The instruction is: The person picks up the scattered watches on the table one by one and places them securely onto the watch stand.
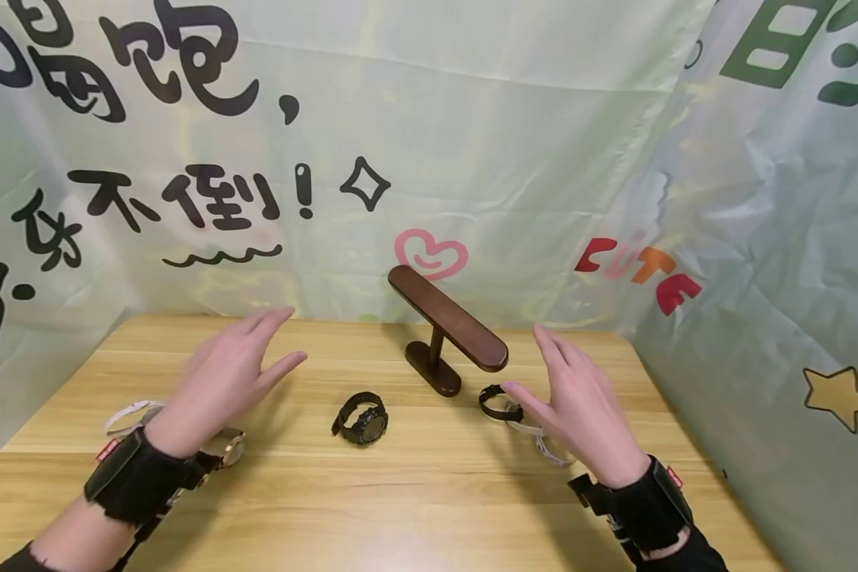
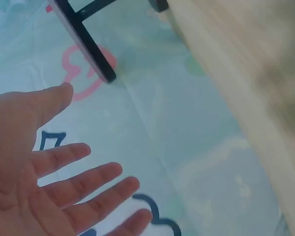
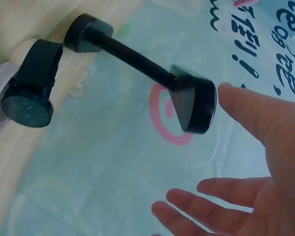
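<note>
My left hand (image 1: 222, 369) hovers over the left of the table with straight, spread fingers and holds nothing. Beneath that wrist, partly hidden, lie a white-strapped watch (image 1: 132, 415) and a watch with a gold-rimmed case (image 1: 233, 447). Over the right side, my right hand (image 1: 582, 397) is also raised with its fingers extended. Below it are a black watch (image 1: 499, 403) and a pale-strapped watch (image 1: 552, 451), which the hand partly covers. Between the hands a chunky black watch (image 1: 369, 419) rests on the table. Behind it stands a dark brown wooden T-shaped stand (image 1: 452, 314), its bar bare.
The wooden table (image 1: 372, 508) ends at a printed cloth backdrop (image 1: 472, 143), which also runs along both sides. Black strap mounts sit on both wrists. In the right wrist view the stand (image 3: 132, 59) appears near the thumb.
</note>
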`<state>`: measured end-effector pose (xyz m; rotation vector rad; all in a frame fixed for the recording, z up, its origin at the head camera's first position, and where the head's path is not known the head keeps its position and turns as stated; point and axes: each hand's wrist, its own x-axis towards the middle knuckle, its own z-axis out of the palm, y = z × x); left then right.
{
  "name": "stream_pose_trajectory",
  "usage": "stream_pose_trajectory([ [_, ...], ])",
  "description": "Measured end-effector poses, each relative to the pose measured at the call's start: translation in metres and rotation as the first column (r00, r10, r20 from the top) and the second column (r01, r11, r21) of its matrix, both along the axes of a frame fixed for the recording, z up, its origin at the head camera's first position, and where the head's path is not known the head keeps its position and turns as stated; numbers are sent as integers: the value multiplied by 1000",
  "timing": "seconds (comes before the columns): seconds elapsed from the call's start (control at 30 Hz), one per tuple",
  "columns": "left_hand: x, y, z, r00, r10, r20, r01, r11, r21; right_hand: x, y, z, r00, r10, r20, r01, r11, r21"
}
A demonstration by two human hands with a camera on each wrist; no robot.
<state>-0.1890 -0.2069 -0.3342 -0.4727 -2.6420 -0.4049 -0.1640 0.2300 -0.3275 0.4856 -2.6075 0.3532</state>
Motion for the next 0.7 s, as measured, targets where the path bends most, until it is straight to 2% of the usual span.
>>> stream_pose_trajectory([
  [0.2,-20,18,9,996,-41,74,37,998,45,-11,-13,3,999,33,-13,-34,998,-45],
  [0.5,-52,46,16,987,-127,101,120,991,65,-31,-25,0,998,49,48,-45,994,-96],
  [0.7,-69,61,18,983,-141,117,137,990,41,-37,-29,-1,995,85,54,-77,988,-135],
])
